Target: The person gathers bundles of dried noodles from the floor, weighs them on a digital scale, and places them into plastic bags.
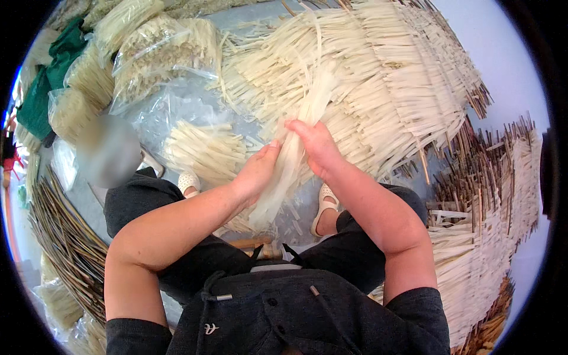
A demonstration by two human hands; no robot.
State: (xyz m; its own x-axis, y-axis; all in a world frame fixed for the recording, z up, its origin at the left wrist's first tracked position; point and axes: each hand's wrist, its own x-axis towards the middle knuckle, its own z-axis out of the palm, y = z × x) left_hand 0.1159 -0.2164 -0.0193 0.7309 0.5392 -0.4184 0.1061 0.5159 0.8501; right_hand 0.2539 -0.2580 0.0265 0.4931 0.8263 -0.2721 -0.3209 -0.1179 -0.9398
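A bundle of long, pale, translucent flat strips hangs at a slant between my hands, its upper ends over the big pile and its lower end down between my legs. My left hand is closed on the bundle's left side, thumb pointing up along it. My right hand grips it from the right, a little higher. Behind it lies a wide layered pile of similar cream strips, and a smaller loose heap sits to the left of my hands.
Clear plastic bags of strips and dark green sacks are at upper left. Long dark sticks lie at left. Stacked strips with dark sticks line the right, beside a pale wall. My sandalled feet rest on the grey floor.
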